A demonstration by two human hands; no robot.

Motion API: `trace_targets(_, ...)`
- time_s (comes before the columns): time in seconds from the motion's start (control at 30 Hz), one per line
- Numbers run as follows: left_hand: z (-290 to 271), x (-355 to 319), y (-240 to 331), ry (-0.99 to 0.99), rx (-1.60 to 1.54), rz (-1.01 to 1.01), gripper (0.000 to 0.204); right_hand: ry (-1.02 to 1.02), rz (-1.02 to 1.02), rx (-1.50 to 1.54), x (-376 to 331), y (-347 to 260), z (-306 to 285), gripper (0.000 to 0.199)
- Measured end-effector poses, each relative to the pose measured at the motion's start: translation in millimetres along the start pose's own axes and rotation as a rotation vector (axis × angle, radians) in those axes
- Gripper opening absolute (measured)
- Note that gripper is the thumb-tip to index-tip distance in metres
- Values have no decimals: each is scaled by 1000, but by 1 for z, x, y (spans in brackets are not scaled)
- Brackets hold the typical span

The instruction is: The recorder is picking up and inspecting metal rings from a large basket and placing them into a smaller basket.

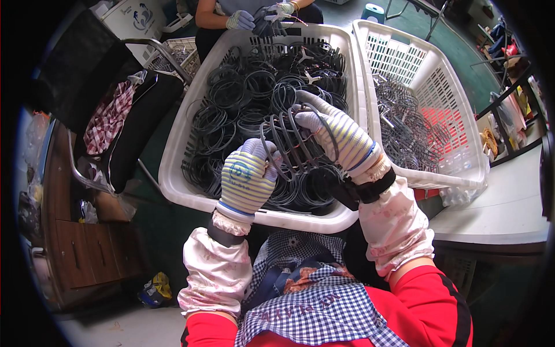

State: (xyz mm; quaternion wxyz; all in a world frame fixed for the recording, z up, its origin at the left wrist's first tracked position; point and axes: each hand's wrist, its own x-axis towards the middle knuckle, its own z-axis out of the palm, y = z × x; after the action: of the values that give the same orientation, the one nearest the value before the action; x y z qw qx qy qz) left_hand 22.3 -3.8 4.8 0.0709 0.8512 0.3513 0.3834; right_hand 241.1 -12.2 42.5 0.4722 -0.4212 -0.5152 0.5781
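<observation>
Both my hands wear striped work gloves and hold one coiled dark cable (291, 144) between them, over a large white basket (173, 168). My left hand (247, 173) pinches the coil's left side, fingers closed. On the right side, my right hand (341, 136) has its fingers curled round the loops, with the index finger stretched along the top. The loops stand spread apart like a loose spring. Below and beyond, many similar dark cable coils (228, 92) fill the basket, a few with white Y-shaped pieces (312, 77) among them.
Across the basket, a co-worker's gloved hands (241, 21) handle dark cable. To the right stands a second white basket (462, 110) with thin wire coils (399, 115). A black chair (139, 110) with a checked cloth is at left, above a wooden cabinet (87, 248). A white tabletop (497, 217) lies at right.
</observation>
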Motion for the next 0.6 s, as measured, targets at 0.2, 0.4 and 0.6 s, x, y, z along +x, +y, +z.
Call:
trace_targets(0.2,-1,-2,6,11,-28,-92,17,246,89,46,6,10,15,65)
trace_targets(0.4,0,-5,5,24,-78,-162,14,325,25,-84,6,11,11,47)
trace_targets(0.6,-5,-5,3,35,-100,-191,14,132,31,323,-6,-2,15,20)
